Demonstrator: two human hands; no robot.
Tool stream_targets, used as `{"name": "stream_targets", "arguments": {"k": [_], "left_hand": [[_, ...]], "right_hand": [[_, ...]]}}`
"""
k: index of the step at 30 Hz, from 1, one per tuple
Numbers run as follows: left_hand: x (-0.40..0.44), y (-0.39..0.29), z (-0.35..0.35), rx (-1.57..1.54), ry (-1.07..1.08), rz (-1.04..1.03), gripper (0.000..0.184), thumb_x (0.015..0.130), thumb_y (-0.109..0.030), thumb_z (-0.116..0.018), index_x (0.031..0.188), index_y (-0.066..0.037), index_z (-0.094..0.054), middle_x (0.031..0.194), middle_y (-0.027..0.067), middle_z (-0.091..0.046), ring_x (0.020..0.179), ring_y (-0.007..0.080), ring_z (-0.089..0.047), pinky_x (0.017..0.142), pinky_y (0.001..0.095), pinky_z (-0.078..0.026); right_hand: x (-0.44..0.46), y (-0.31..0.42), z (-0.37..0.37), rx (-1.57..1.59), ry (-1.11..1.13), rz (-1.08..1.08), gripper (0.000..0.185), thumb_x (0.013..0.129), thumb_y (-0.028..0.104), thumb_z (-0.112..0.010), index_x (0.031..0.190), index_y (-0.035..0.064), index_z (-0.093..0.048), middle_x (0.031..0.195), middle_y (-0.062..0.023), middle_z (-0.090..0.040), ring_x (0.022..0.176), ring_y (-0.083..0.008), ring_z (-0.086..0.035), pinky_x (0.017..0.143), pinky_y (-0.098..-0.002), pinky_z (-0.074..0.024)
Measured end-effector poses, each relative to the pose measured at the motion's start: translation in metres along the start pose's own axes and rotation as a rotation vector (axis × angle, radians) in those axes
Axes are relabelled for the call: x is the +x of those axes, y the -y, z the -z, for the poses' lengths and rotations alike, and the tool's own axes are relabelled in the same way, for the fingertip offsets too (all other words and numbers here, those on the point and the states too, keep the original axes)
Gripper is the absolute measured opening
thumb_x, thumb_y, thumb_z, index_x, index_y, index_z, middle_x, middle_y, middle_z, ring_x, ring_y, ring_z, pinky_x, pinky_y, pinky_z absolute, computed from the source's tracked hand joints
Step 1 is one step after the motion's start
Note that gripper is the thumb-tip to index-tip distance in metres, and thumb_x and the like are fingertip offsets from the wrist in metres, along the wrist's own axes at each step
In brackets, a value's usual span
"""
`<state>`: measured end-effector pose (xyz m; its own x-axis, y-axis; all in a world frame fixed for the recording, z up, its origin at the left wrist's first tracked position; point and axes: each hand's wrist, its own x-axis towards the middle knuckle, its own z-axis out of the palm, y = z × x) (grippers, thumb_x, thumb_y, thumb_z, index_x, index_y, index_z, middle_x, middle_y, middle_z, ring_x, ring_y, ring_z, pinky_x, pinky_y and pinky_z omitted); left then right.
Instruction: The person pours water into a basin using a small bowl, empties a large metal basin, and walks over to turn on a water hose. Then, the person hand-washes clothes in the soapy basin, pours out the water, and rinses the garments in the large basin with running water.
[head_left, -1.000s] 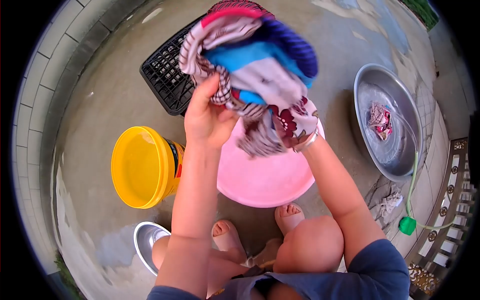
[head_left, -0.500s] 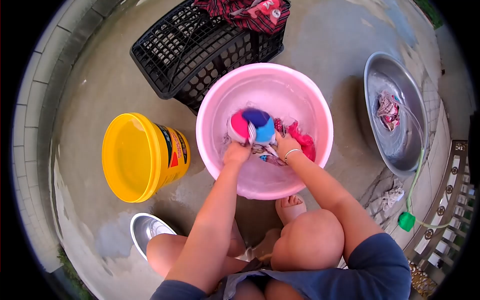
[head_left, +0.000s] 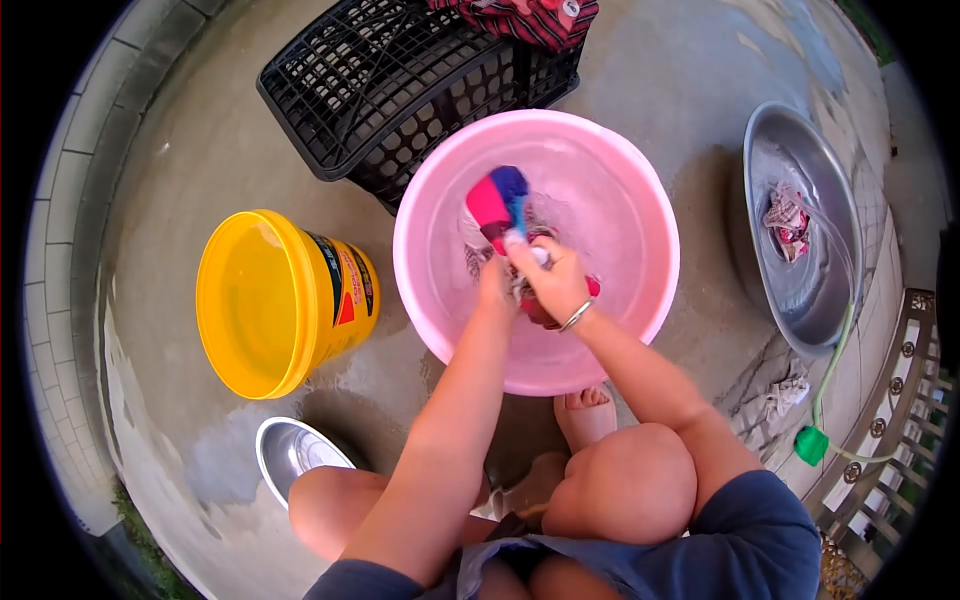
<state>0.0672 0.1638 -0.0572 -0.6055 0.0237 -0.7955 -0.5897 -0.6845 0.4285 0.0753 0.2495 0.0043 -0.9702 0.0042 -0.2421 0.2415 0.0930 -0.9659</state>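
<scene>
A round pink basin (head_left: pixel 660 260) holds water and wet cloth in front of my knees. My left hand (head_left: pixel 497 286) is closed around the lower part of a multicoloured cloth (head_left: pixel 492 203), pink, dark blue and light blue, which bulges up beyond my hands. Beside it my right hand (head_left: pixel 557 284), a bracelet at its wrist, grips a bunched part of the same cloth. Both hands are close together over the basin, slightly blurred, and some of the left fingers are hidden. Patterned and red fabric shows below and around them.
Beyond the basin stands a black plastic crate (head_left: pixel 400 110) with red plaid clothing (head_left: pixel 535 20) over it. A yellow bucket (head_left: pixel 345 300) is at left, near a small metal bowl (head_left: pixel 295 450). A large metal basin (head_left: pixel 815 290) with cloth and a hose (head_left: pixel 835 370) is at right.
My right hand has moved left and inward, close against my left hand. The multicoloured cloth is drawn narrower and more upright, shifted slightly up and left.
</scene>
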Motion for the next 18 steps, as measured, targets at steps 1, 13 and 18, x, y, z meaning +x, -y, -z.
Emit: {"name": "stream_targets", "arguments": {"k": [1,13,18], "left_hand": [[-0.002,0.002,-0.002,0.0,0.002,-0.002,0.029,0.082,-0.025,-0.043,0.098,-0.002,-0.049,0.091,0.0089,-0.057,0.081,0.0213,-0.056,0.071,0.0335,-0.047],[-0.012,0.029,-0.014,1.724,0.099,-0.599,0.027,0.07,-0.011,-0.049,0.096,-0.003,-0.052,0.092,0.0229,-0.054,0.082,0.0348,-0.054,0.071,0.0386,-0.044],[0.027,0.036,0.043,1.63,0.446,-1.076,0.031,0.072,-0.016,-0.051,0.1,-0.003,-0.053,0.079,0.0157,-0.059,0.072,0.0324,-0.057,0.071,0.0366,-0.044]], "right_hand": [[-0.004,0.005,-0.007,0.032,0.004,0.12,0.031,0.074,0.029,-0.059,0.065,0.0002,-0.054,0.053,-0.008,-0.05,0.05,-0.011,-0.047,0.049,-0.0267,-0.0384],[0.027,-0.01,0.028,-0.948,0.159,-0.097,0.081,0.061,0.062,-0.052,0.127,0.025,-0.024,0.107,-0.0273,-0.044,0.097,-0.0399,-0.045,0.083,-0.0469,-0.0342],[0.031,-0.061,0.037,-1.192,0.271,-0.303,0.056,0.069,0.048,-0.053,0.118,0.0234,-0.042,0.12,-0.0214,-0.038,0.108,-0.037,-0.039,0.086,-0.0499,-0.0311]]}}
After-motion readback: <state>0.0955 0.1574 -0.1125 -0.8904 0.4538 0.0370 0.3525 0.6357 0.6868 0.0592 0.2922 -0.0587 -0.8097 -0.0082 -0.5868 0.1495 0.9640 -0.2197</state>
